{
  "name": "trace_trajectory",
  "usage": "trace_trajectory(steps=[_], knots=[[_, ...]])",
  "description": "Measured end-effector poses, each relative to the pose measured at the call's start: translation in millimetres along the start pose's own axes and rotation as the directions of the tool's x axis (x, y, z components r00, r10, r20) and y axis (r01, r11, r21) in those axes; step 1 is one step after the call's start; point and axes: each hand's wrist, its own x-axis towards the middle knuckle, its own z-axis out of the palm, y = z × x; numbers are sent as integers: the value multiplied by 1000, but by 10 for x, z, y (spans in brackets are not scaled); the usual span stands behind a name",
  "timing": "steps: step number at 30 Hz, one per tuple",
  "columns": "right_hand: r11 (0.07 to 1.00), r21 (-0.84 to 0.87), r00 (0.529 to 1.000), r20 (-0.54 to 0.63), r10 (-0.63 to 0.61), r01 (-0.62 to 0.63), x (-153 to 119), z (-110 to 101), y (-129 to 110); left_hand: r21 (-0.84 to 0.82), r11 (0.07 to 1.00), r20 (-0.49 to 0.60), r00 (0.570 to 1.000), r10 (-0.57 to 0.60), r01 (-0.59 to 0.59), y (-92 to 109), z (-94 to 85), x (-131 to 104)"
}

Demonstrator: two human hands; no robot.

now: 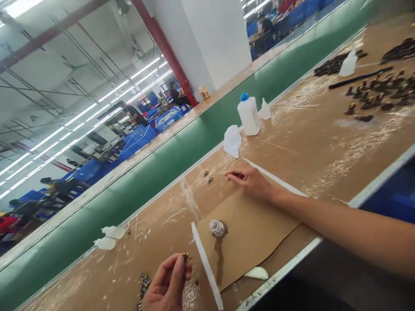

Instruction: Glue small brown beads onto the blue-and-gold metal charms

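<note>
My left hand (168,283), at the bottom centre, pinches a small dark and gold piece (186,257) between thumb and fingertips. My right hand (248,179) reaches over the far edge of a brown cardboard sheet (256,229); its fingers are pressed together, and what they hold, if anything, is too small to make out. Two small dark pieces (208,176) lie just left of its fingertips. On the cardboard stands a small clear cup (217,228) beside a dark wet streak. A pile of small dark pieces (142,287) lies left of my left hand.
A white bottle with a blue cap (249,114), a small dropper bottle (264,109) and white paper (232,141) stand beyond my right hand. Two squeeze bottles (110,237) lie at left. Many dark figures (379,93) fill the right side. A green belt (162,168) runs behind; people work far off.
</note>
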Motion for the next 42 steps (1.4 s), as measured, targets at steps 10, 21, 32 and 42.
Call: trace_trajectory(steps=[10, 21, 32, 42], knots=[[998, -46, 998, -42, -53, 51, -17, -51, -85, 91, 996, 7, 1000, 16, -17, 34, 175, -6], [987, -124, 994, -23, -109, 105, 14, -63, -62, 364, 904, 244, 960, 141, -225, 151, 389, 24], [981, -132, 989, -19, -144, 141, 20, -73, -79, 707, 485, 467, 855, 227, -515, 352, 600, 164], [984, -117, 990, -33, -140, 135, 12, -103, -122, 716, 231, 634, 752, 179, -659, 405, 749, 296]])
